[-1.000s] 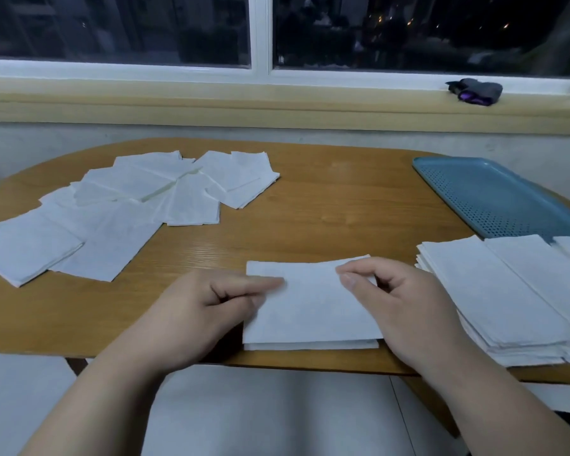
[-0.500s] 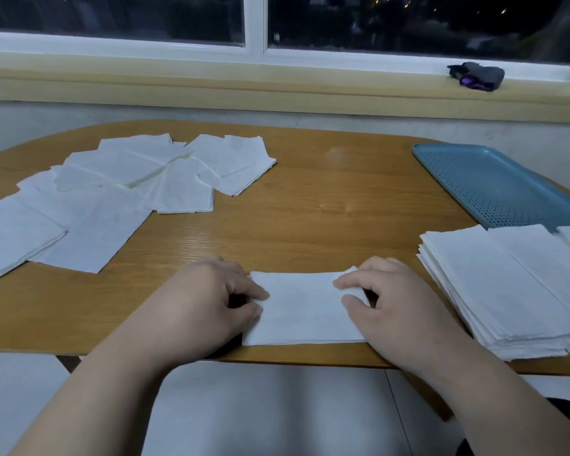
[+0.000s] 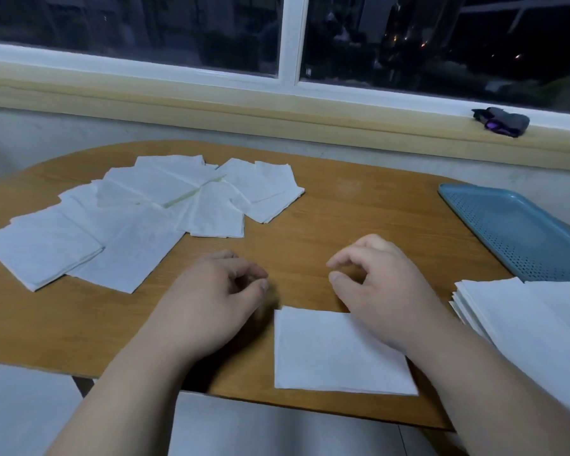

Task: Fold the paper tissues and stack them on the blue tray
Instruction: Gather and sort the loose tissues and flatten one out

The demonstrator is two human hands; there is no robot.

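A folded white tissue [image 3: 336,353] lies flat at the table's near edge. My left hand [image 3: 211,301] hovers just left of and beyond it, fingers loosely curled, holding nothing. My right hand [image 3: 382,287] is above the tissue's far right corner, fingers loosely curled and empty. Several unfolded tissues [image 3: 139,218] are spread over the left half of the table. A stack of folded tissues [image 3: 520,334] sits at the right edge. The blue perforated tray [image 3: 514,232] lies beyond that stack at the far right, and the part I can see is bare.
The table [image 3: 343,218] is an oval wooden top with bare wood between the loose tissues and the tray. A dark small object [image 3: 500,121] rests on the window sill at the back right. Pale floor shows below the near edge.
Both hands have let go of the folded tissue and lifted away from it, moving further from me. The tissue stays flat near the table edge.
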